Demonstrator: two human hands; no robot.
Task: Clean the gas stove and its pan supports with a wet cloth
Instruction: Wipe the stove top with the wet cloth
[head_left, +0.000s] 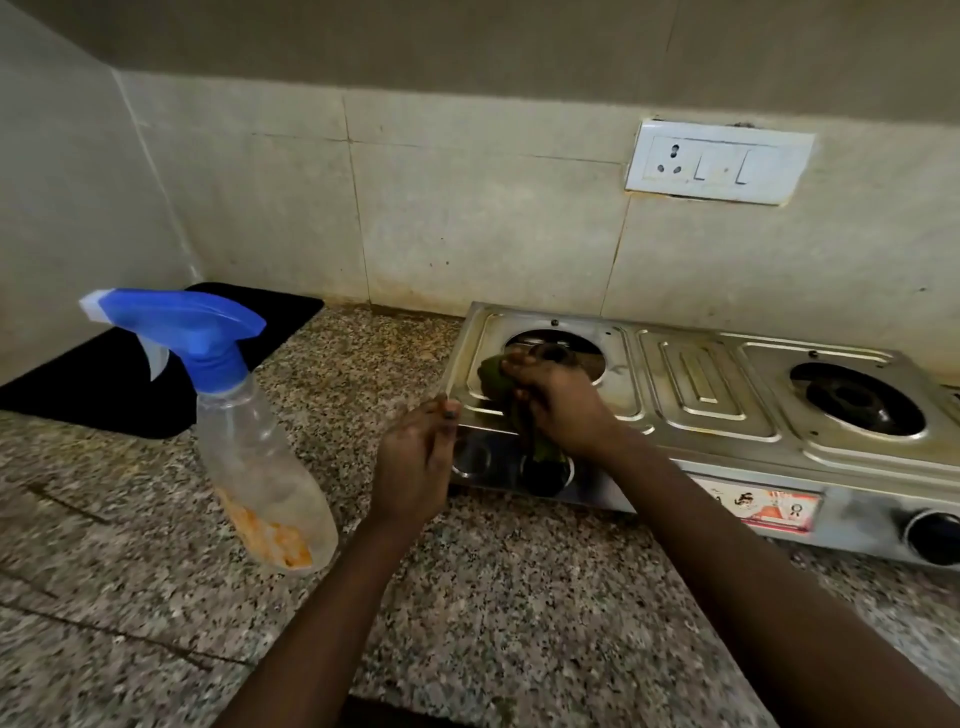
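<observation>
My right hand has a closed grip on a dark green cloth, bunched under my fingers with its tail trailing down over the stove's front edge. I press the wad onto the steel top just beside the left burner opening, so the wet part meets the stained metal around the hole. My left hand grips the near left corner of the stove, thumb on top and fingers curled round the edge; I judge this keeps the light body from sliding on the worktop while I scrub.

The stove sits at the far right of the worktop, against the tiled wall. No pan supports are on it; both burner openings are bare, which lets the cloth reach the sunken trays. I cannot see where the supports are. The right burner and the ribbed middle panel look dull and streaked, so I judge most of the wiping is yet to do.

To the left, near me, stands a spray bottle with a blue trigger, within easy reach. Beyond it a black mat lies in the corner. A wall socket sits above the stove.
</observation>
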